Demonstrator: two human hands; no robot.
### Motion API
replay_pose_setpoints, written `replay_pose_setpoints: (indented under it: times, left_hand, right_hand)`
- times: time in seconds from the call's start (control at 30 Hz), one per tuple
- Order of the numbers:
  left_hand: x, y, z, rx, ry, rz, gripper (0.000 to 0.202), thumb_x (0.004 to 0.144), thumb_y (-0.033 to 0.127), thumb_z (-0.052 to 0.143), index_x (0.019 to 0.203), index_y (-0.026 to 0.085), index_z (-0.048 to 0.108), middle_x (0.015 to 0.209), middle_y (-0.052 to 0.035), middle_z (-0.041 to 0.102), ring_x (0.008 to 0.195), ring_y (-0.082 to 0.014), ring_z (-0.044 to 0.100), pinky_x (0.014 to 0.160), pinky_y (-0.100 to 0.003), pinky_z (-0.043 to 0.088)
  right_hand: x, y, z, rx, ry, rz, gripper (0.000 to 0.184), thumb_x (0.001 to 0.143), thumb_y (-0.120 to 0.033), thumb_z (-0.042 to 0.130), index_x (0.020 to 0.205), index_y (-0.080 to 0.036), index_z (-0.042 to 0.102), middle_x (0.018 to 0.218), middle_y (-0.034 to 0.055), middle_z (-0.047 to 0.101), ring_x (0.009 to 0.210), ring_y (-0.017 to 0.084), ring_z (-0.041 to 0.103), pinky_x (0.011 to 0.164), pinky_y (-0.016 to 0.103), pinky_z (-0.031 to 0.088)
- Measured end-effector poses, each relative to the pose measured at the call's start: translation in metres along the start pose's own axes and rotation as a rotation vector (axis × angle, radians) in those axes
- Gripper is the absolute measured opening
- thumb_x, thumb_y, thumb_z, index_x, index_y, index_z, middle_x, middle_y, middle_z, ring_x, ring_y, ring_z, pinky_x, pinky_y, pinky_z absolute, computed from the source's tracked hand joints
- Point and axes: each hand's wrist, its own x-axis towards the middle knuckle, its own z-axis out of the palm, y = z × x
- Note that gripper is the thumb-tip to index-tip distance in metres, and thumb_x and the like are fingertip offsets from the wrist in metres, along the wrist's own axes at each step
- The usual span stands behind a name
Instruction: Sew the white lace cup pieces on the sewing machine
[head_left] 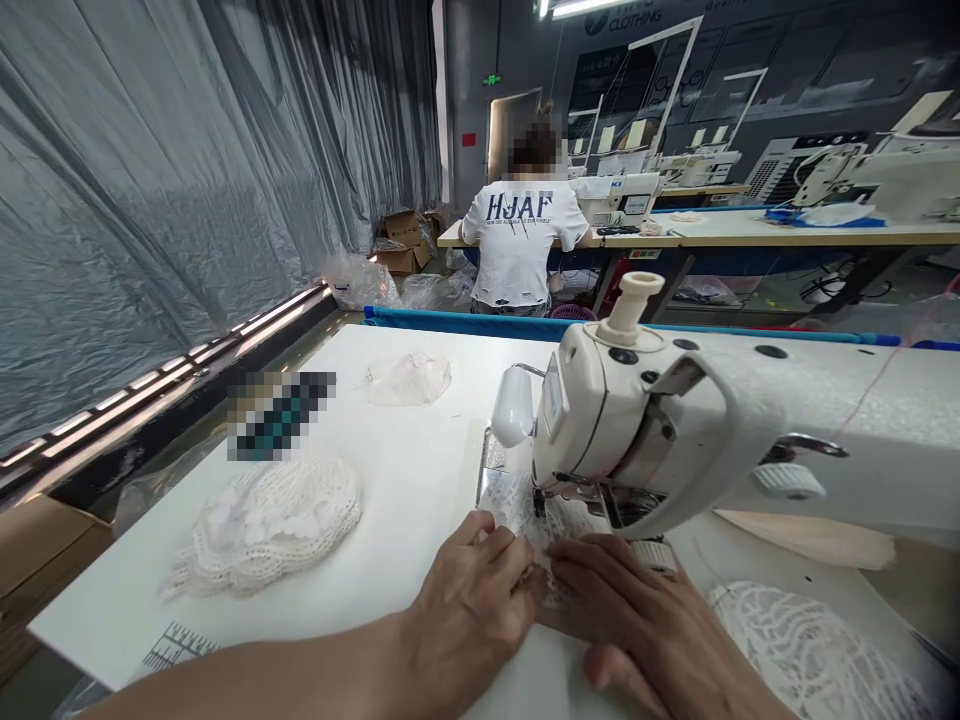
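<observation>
A white sewing machine (pixel 675 420) stands on the white table (pixel 405 470) in front of me. A strip of white lace (pixel 517 500) lies under its needle area. My left hand (pixel 472 600) rests on the table at the lace's near edge, fingers curled and pinching the lace. My right hand (pixel 630 610) lies flat over the lace just right of it, fingers stretched toward the presser foot. The two hands touch at the fingertips. More white lace (pixel 810 650) trails off at the lower right.
A heap of white lace pieces (pixel 270 525) lies at the table's left, a clear plastic bag (pixel 409 378) farther back. A person in a white T-shirt (pixel 521 240) sits at another table with machines behind. Grey plastic sheeting (pixel 187 170) hangs on the left.
</observation>
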Motion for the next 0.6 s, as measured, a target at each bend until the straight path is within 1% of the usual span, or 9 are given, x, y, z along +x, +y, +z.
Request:
replay_pose_setpoints:
  times: [0.07, 0.13, 0.2, 0.27, 0.4, 0.53, 0.6]
  left_hand:
    - [0.004, -0.002, 0.003, 0.012, -0.001, -0.012, 0.011, 0.084, 0.004, 0.051, 0.080, 0.012, 0.058, 0.073, -0.0014, 0.055, 0.071, -0.0142, 0.053, 0.072, -0.032, 0.043]
    - [0.008, -0.006, 0.005, 0.026, -0.010, -0.012, 0.011, 0.085, 0.005, 0.049, 0.084, 0.012, 0.058, 0.075, -0.0017, 0.055, 0.073, -0.0143, 0.053, 0.074, -0.032, 0.043]
    - [0.012, -0.011, 0.008, 0.040, -0.018, -0.002, 0.010, 0.087, 0.008, 0.048, 0.087, 0.012, 0.057, 0.076, -0.0019, 0.055, 0.073, -0.0142, 0.053, 0.077, -0.032, 0.043]
    - [0.015, -0.015, 0.010, 0.055, -0.036, 0.004, 0.010, 0.089, 0.012, 0.047, 0.089, 0.013, 0.056, 0.076, -0.0019, 0.054, 0.074, -0.0143, 0.052, 0.078, -0.033, 0.042]
    - [0.017, -0.019, 0.013, 0.060, -0.076, -0.021, 0.012, 0.090, 0.013, 0.045, 0.084, 0.014, 0.055, 0.076, -0.0013, 0.054, 0.072, -0.0139, 0.052, 0.077, -0.032, 0.042]
    - [0.014, -0.014, 0.014, 0.088, -0.082, -0.026, 0.009, 0.089, 0.011, 0.047, 0.087, 0.013, 0.056, 0.077, -0.0013, 0.054, 0.074, -0.0146, 0.052, 0.080, -0.034, 0.042]
    - [0.012, -0.011, 0.014, 0.109, -0.076, -0.021, 0.011, 0.088, 0.007, 0.047, 0.088, 0.012, 0.056, 0.078, -0.0014, 0.055, 0.077, -0.0147, 0.053, 0.083, -0.034, 0.041]
  right_hand:
    - [0.000, 0.003, 0.004, -0.027, -0.024, 0.047, 0.055, 0.096, -0.052, 0.024, 0.116, -0.012, 0.055, 0.103, 0.0115, 0.069, 0.085, 0.022, 0.065, 0.084, 0.040, 0.036]
    - [0.000, 0.008, 0.009, -0.077, -0.030, 0.070, 0.051, 0.095, -0.052, 0.029, 0.119, -0.014, 0.054, 0.105, 0.0102, 0.069, 0.083, 0.022, 0.065, 0.084, 0.042, 0.036]
    - [0.000, 0.013, 0.014, -0.136, -0.016, 0.063, 0.048, 0.095, -0.052, 0.031, 0.117, -0.018, 0.055, 0.109, 0.0094, 0.068, 0.083, 0.023, 0.065, 0.084, 0.043, 0.035]
    - [-0.002, 0.017, 0.017, -0.179, -0.008, 0.054, 0.047, 0.096, -0.051, 0.029, 0.115, -0.019, 0.057, 0.111, 0.0094, 0.067, 0.083, 0.023, 0.065, 0.083, 0.044, 0.035]
    - [-0.005, 0.022, 0.023, -0.223, -0.009, 0.062, 0.046, 0.096, -0.050, 0.029, 0.116, -0.019, 0.057, 0.112, 0.0090, 0.067, 0.085, 0.023, 0.065, 0.083, 0.044, 0.035]
    - [-0.006, 0.019, 0.019, -0.215, -0.002, 0.039, 0.049, 0.092, -0.053, 0.039, 0.128, -0.021, 0.050, 0.113, 0.0081, 0.067, 0.086, 0.024, 0.065, 0.085, 0.045, 0.036]
    - [-0.004, 0.015, 0.013, -0.183, 0.008, 0.007, 0.051, 0.091, -0.054, 0.041, 0.128, -0.021, 0.050, 0.109, 0.0073, 0.069, 0.085, 0.024, 0.065, 0.086, 0.044, 0.037]
